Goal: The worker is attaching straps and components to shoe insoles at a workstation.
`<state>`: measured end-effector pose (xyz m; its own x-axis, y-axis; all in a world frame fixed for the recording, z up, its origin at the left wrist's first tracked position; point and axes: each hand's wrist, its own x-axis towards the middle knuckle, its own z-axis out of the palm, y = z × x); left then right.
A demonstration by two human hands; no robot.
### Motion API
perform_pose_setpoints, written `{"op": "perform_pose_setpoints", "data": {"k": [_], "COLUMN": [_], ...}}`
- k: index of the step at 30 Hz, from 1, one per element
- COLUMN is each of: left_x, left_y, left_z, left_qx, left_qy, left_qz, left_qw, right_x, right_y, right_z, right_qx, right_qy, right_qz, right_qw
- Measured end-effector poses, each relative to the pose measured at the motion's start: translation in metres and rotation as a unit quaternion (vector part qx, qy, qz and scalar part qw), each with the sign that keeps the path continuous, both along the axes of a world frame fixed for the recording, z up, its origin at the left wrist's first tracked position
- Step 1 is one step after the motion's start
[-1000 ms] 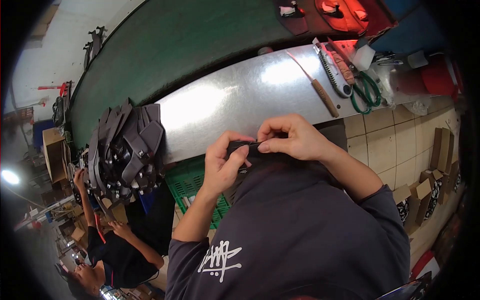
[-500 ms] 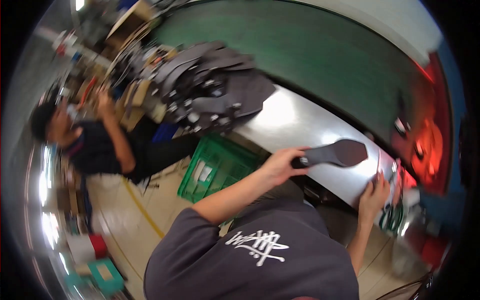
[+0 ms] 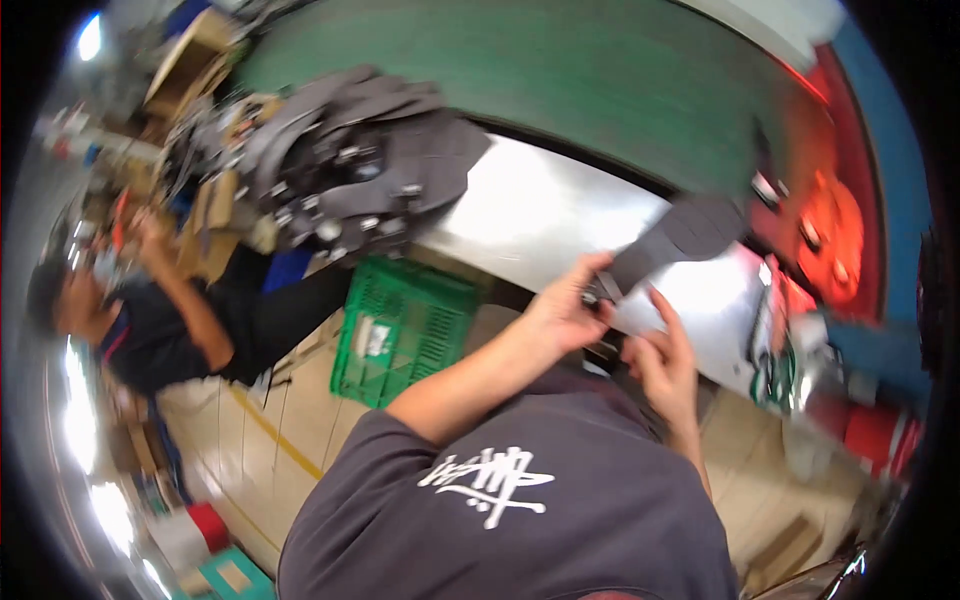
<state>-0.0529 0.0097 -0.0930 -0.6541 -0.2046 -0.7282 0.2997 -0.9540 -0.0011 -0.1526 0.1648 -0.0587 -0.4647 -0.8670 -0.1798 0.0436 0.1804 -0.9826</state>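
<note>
A: What's in the grip?
B: The left hand (image 3: 572, 308) has thumb and fingers closed around the narrow end of a dark grey paddle-shaped piece (image 3: 672, 245), by its small dark fitting. The right hand (image 3: 664, 365) is just beside, index finger extended, the others curled; I can't tell whether they hold anything.

A: Which way does the piece point?
B: Its long axis runs diagonally, the broad rounded end up and to the right, away from the person. It's above the metal table (image 3: 545, 205).

A: Any writing?
B: White script-like lettering on the person's dark shirt (image 3: 590, 500). A pale label (image 3: 376, 340) shows at the green crate (image 3: 440, 315), too small to read.

A: And containers?
B: That slatted crate, below the table's near edge; I can't tell whether the label lies inside or on its wall. Farther off, upper left, an open cardboard box (image 3: 190, 65), contents too blurred to tell.
</note>
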Motion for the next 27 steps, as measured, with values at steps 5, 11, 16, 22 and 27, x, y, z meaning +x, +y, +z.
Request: {"op": "perform_pose_setpoints", "data": {"k": [5,11,16,22,27], "left_x": [0.004,0.000,0.002,0.008,-0.001], "left_y": [-0.002,0.007,0.010,0.003,0.008], "left_z": [0.000,0.003,0.007,0.000,0.006], "left_qx": [-0.054,-0.009,0.007,-0.113,-0.351], "left_qy": [0.035,0.057,0.046,0.059,-0.084], "left_qz": [-0.029,-0.031,-0.012,-0.056,0.030], "left_qw": [0.998,0.998,0.999,0.990,0.932], "right_x": [0.004,0.010,0.005,-0.009,0.000], "right_y": [-0.014,-0.010,-0.014,-0.011,-0.012], "right_z": [-0.007,-0.036,-0.032,-0.025,-0.005], "right_qx": [-0.021,-0.080,-0.095,-0.056,0.000], "right_qy": [-0.110,-0.034,0.105,-0.131,-0.234], "right_qz": [0.058,-0.001,-0.036,-0.011,0.115], "right_qw": [0.992,0.996,0.989,0.990,0.965]}}
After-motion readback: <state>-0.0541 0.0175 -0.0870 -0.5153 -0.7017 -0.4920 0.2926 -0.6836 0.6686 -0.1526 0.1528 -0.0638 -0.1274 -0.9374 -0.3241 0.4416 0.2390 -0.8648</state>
